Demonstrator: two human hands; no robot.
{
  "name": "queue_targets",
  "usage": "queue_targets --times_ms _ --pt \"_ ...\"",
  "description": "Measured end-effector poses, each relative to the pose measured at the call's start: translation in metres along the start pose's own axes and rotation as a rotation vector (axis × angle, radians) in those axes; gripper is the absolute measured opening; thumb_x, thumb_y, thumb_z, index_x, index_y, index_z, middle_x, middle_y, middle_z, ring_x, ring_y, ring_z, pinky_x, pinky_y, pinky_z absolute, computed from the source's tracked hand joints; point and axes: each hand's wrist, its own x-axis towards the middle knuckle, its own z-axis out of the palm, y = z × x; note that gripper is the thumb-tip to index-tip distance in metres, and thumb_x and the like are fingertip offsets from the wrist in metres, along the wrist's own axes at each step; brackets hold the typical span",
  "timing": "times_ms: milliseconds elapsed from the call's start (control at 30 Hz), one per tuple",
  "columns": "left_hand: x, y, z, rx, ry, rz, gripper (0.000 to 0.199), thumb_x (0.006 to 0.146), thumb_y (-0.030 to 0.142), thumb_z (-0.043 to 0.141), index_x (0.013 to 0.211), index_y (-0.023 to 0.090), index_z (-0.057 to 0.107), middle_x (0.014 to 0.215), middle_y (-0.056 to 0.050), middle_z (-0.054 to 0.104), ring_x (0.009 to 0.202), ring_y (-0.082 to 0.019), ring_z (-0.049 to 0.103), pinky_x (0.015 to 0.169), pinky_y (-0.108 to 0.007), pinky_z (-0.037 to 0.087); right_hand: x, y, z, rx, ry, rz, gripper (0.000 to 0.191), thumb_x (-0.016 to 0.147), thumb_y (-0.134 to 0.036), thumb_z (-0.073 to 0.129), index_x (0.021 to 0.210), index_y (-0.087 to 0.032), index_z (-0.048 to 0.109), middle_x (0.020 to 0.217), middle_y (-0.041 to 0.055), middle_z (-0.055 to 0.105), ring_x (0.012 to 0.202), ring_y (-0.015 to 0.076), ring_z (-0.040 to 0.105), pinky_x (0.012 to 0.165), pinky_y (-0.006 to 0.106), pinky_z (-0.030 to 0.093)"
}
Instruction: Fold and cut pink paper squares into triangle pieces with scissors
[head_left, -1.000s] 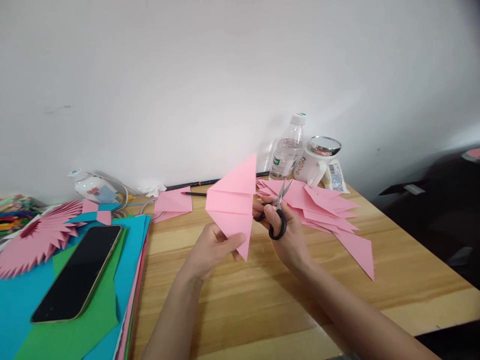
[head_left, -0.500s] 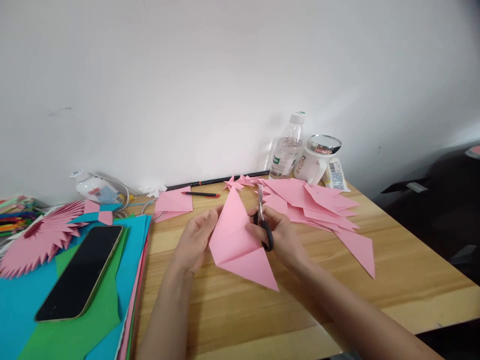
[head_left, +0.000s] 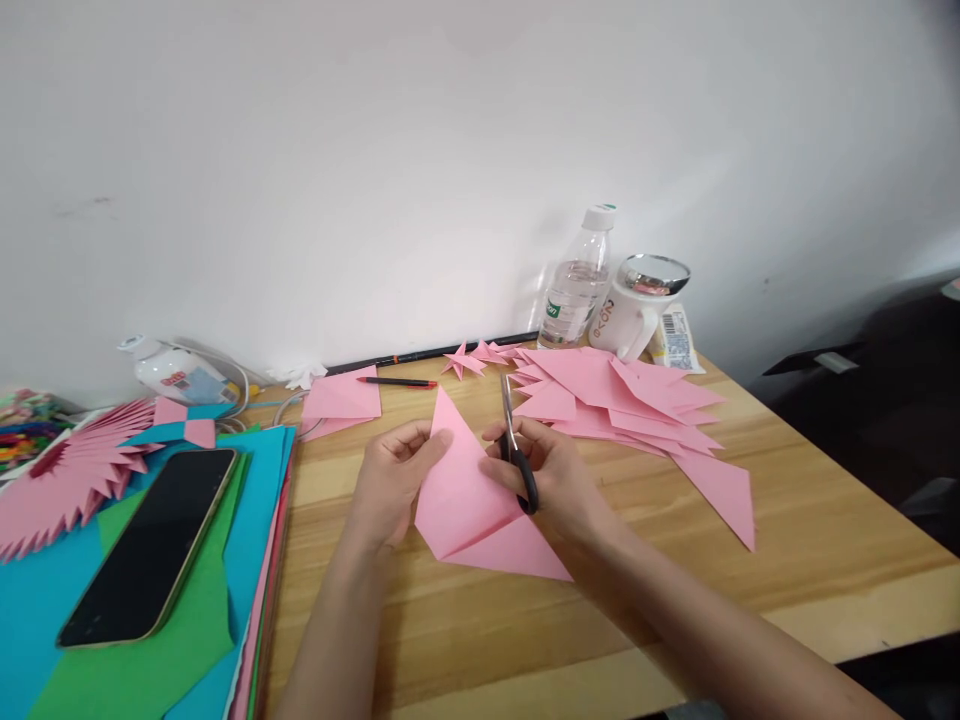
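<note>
A folded pink paper [head_left: 469,490] with a pointed top is held over the wooden table. My left hand [head_left: 394,480] pinches its left edge, thumb on the front face. My right hand [head_left: 555,475] is closed around black-handled scissors [head_left: 517,470], whose blades point up and away beside the paper's right edge. The fingers of that hand also touch the paper's right side. Behind and to the right lies a pile of cut and folded pink papers [head_left: 630,400].
A water bottle [head_left: 576,285], a white mug [head_left: 626,310] and a small packet [head_left: 676,340] stand by the wall. On the left, a phone [head_left: 150,545] rests on coloured sheets [head_left: 259,520]. A pen [head_left: 397,382] lies on a pink square [head_left: 341,400] at the back.
The pink paper has tilted, its tip moving left and its lower right corner shifting right. My left thumb now lies on the paper's face. The view has shifted slightly.
</note>
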Motion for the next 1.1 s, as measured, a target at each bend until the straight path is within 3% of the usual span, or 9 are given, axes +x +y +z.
queue_targets --times_ms 133,333,567,700,833,967,1100 --pt "0.003 -0.002 -0.002 0.021 0.054 0.078 0.022 0.061 0.033 0.08 0.072 0.014 0.074 0.055 0.002 0.061 0.049 -0.007 0.049 0.045 -0.017 0.04 -0.002 -0.001 0.001 -0.027 -0.04 -0.001 0.029 0.058 -0.02 0.078 0.08 -0.017 0.059 0.062 -0.0047 0.057 0.054 0.0077 0.048 0.051 0.02 0.034" --pt "0.005 -0.003 -0.003 0.05 0.215 0.136 0.024 0.055 0.03 0.082 0.07 0.014 0.074 0.06 0.001 0.063 0.053 -0.007 0.048 0.047 -0.017 0.04 -0.001 0.001 0.001 -0.062 -0.067 -0.012 0.028 0.057 -0.017 0.078 0.078 -0.017 0.059 0.059 -0.0061 0.054 0.052 0.007 0.045 0.051 0.021 0.034" --pt "-0.001 0.001 -0.007 0.275 -0.044 0.068 0.027 0.065 0.036 0.075 0.059 0.012 0.065 0.056 0.002 0.056 0.05 -0.008 0.045 0.045 -0.019 0.033 0.0 0.003 0.0 -0.033 -0.067 0.007 0.03 0.057 -0.019 0.079 0.08 -0.018 0.059 0.059 -0.006 0.053 0.051 0.0069 0.043 0.048 0.02 0.031" --pt "-0.002 0.001 -0.009 0.307 -0.047 0.063 0.033 0.064 0.036 0.077 0.053 0.011 0.058 0.052 0.003 0.05 0.048 -0.007 0.041 0.043 -0.018 0.029 0.0 -0.001 -0.002 0.005 -0.096 0.015 0.03 0.059 -0.026 0.08 0.08 -0.018 0.06 0.06 -0.0056 0.053 0.05 0.0062 0.042 0.047 0.019 0.029" --pt "-0.003 0.004 -0.007 0.122 -0.068 0.019 0.028 0.062 0.036 0.079 0.06 0.012 0.064 0.058 0.001 0.058 0.051 -0.007 0.046 0.046 -0.018 0.035 0.003 0.001 -0.005 0.157 -0.176 0.049 0.031 0.074 -0.045 0.068 0.086 -0.017 0.061 0.061 -0.002 0.056 0.054 0.0093 0.046 0.05 0.022 0.034" --pt "-0.006 0.009 -0.006 -0.002 -0.086 -0.023 0.028 0.059 0.034 0.081 0.057 0.012 0.063 0.053 0.003 0.056 0.047 -0.006 0.045 0.044 -0.017 0.035 0.004 0.006 -0.005 0.149 -0.224 0.073 0.022 0.077 -0.036 0.068 0.084 -0.016 0.061 0.061 -0.0026 0.056 0.053 0.0077 0.045 0.05 0.02 0.033" --pt "-0.007 0.009 -0.005 0.093 -0.087 -0.016 0.032 0.063 0.038 0.078 0.058 0.011 0.062 0.054 0.003 0.053 0.046 -0.005 0.041 0.042 -0.016 0.032 -0.003 0.004 0.0 -0.021 -0.364 0.117 0.022 0.067 -0.027 0.075 0.069 -0.014 0.058 0.064 -0.0024 0.055 0.055 0.0074 0.045 0.05 0.02 0.033"
